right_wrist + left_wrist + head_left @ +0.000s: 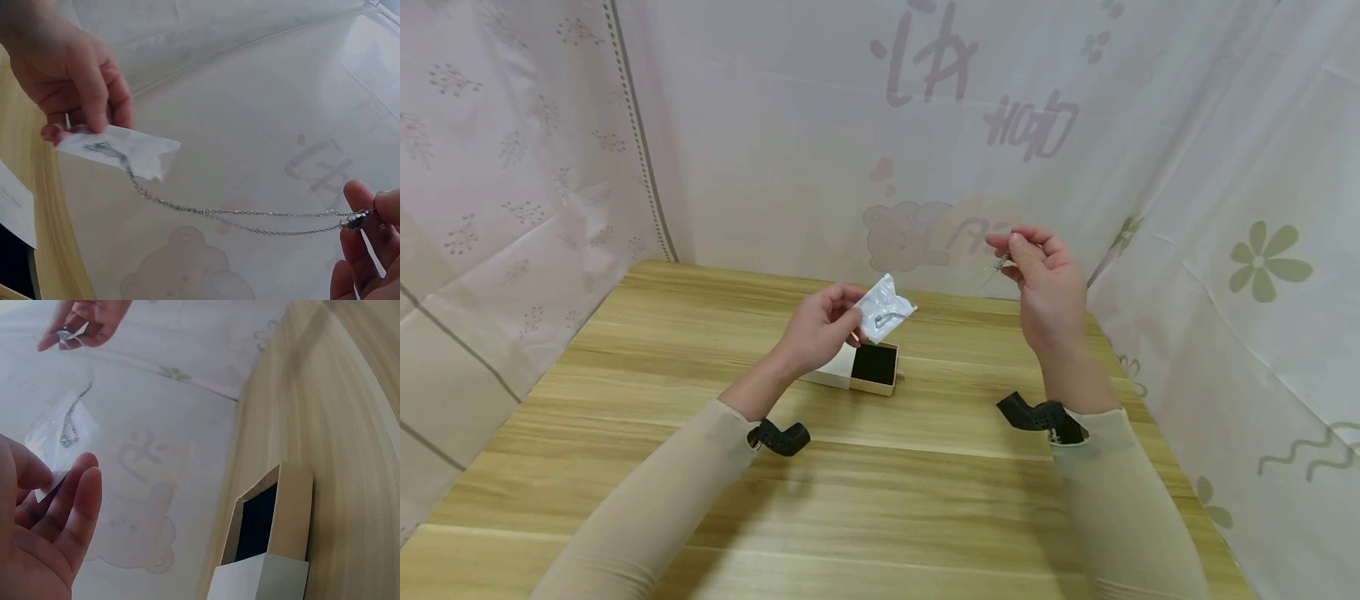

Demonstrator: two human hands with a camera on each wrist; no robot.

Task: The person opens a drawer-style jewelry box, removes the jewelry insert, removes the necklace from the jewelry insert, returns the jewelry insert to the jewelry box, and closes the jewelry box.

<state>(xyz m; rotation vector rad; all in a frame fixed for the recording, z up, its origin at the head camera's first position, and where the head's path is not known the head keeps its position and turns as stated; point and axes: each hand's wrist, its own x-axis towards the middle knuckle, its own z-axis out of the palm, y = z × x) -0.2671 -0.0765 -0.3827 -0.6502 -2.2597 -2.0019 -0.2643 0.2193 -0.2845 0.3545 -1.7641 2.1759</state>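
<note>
At the head view's centre, your left hand (820, 329) is pinching a small white plastic pouch (878, 302); further right, your right hand (1051, 287) is grasping a silver metal chain (207, 212) stretching from it.

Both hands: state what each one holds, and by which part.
The left hand pinches a white bag by one end; the right hand pinches a silver chain at the part farthest from the bag.
</note>
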